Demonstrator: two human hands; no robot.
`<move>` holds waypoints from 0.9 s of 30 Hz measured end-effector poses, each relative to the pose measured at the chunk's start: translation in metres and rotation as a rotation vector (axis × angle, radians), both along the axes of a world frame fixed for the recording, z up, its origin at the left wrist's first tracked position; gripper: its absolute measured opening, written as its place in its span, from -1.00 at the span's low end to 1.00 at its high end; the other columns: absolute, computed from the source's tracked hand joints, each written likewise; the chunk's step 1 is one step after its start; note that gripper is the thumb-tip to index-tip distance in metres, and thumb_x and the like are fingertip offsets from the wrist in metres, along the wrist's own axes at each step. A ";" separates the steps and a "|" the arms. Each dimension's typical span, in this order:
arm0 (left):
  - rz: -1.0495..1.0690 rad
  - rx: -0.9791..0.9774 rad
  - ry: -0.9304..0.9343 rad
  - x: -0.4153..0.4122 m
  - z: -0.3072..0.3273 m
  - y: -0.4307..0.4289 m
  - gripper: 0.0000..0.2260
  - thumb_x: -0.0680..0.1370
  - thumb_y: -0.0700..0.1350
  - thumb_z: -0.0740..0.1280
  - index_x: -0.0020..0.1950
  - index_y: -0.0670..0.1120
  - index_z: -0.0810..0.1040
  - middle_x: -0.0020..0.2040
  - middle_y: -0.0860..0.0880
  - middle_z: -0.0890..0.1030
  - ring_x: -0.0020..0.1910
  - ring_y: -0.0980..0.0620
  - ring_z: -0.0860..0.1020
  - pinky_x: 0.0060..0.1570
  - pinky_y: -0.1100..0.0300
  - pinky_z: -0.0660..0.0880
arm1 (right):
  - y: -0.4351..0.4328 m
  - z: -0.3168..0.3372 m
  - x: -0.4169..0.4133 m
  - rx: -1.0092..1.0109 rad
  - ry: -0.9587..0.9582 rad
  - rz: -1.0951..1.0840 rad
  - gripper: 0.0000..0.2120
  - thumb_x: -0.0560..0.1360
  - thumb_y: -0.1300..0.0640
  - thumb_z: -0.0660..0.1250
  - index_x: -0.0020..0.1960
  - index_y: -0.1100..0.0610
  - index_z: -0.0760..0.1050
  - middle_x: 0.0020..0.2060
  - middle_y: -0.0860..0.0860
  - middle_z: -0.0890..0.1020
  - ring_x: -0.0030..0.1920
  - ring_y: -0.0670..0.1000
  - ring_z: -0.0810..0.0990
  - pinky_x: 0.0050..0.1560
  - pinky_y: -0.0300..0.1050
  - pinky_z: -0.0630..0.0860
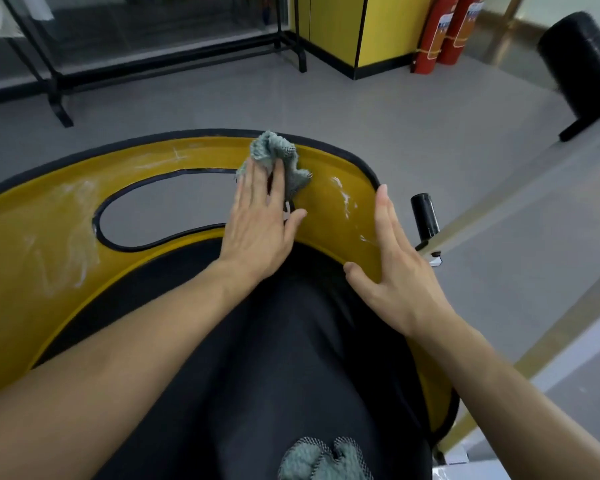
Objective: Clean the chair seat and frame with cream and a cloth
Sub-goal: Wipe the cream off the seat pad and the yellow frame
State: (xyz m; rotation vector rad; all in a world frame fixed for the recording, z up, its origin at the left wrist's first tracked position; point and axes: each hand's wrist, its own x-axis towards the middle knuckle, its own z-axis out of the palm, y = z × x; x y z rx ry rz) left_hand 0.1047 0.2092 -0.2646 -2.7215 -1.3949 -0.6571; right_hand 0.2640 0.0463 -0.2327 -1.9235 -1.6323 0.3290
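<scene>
Chair frame [323,220] carries cream streaks [343,199] just right of the cloth [278,152], between your hands: left hand [258,230] presses it with straight fingers [253,181], right hand [399,271] rests flat.

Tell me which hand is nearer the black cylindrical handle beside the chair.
Right. The right hand rests on the rim of the yellow frame, just left of the handle; the left hand presses the cloth farther left.

Two red fire extinguishers [430,39] stand together on the grey floor [187,102] beside a yellow, black-edged panel [329,26]. A black metal stand [58,95] is far left, a black padded roller [582,64] far right, and a small black grip [425,214] nearer.
</scene>
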 end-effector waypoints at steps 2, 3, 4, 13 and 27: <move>-0.009 -0.056 -0.066 0.014 0.000 -0.009 -0.31 0.69 0.16 0.07 0.64 -0.19 -0.15 0.62 -0.28 -0.14 0.61 -0.19 -0.20 0.58 -0.02 -0.15 | -0.001 0.000 0.000 -0.002 0.013 0.003 -0.06 0.53 -0.06 0.28 0.53 -0.22 -0.42 0.58 -0.23 -0.14 0.47 0.09 0.30 0.33 -0.02 0.35; -0.048 -0.062 -0.064 0.021 -0.004 -0.015 -0.31 0.69 0.14 0.08 0.63 -0.21 -0.13 0.62 -0.31 -0.11 0.61 -0.21 -0.17 0.58 -0.05 -0.13 | -0.001 0.000 0.001 -0.001 0.021 0.006 -0.06 0.51 -0.04 0.29 0.53 -0.24 -0.41 0.58 -0.25 -0.12 0.47 0.10 0.30 0.33 -0.01 0.36; -0.117 -0.038 -0.019 0.026 -0.011 -0.021 -0.32 0.69 0.13 0.08 0.63 -0.23 -0.09 0.62 -0.32 -0.08 0.61 -0.23 -0.14 0.59 -0.07 -0.10 | -0.001 0.000 0.002 -0.001 0.033 0.007 -0.06 0.50 -0.03 0.29 0.53 -0.25 -0.40 0.57 -0.26 -0.11 0.47 0.10 0.30 0.33 -0.01 0.36; -0.226 0.092 0.104 0.021 -0.023 -0.022 -0.33 0.68 0.10 0.16 0.65 -0.16 -0.05 0.64 -0.25 -0.06 0.63 -0.17 -0.10 0.59 -0.06 -0.07 | -0.002 0.003 0.005 -0.014 0.085 0.016 -0.06 0.49 0.09 0.26 0.52 -0.29 -0.37 0.58 -0.25 -0.04 0.50 -0.06 0.21 0.26 -0.22 0.28; -0.414 0.148 0.246 0.019 -0.033 -0.033 -0.38 0.68 0.10 0.13 0.62 -0.22 0.11 0.63 -0.27 -0.06 0.63 -0.18 -0.09 0.58 -0.09 -0.02 | -0.002 0.003 0.006 -0.041 0.108 0.018 -0.06 0.46 0.10 0.26 0.54 -0.27 -0.35 0.58 -0.24 -0.03 0.51 -0.19 0.11 0.28 -0.29 0.19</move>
